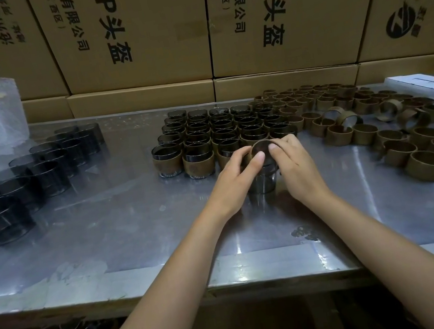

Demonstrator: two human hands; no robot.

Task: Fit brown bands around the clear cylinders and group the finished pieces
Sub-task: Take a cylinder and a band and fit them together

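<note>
Brown band (260, 147) sits at the top of a clear cylinder (260, 183), pinched at its rim by the curled fingers of the left hand (233, 174) and right hand (294, 161). Just behind stand the banded pieces (219, 132), loose bands (375, 123) to the right, bare cylinders (33, 172) left, all on a scuffed metal table (135, 235). Cardboard boxes (131, 35) wall the back.

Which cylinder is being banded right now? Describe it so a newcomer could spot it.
On the metal table, look just in front of the block of banded cylinders. The cylinder being banded stands alone there, the only one with a brown band held at its top by both hands.
</note>
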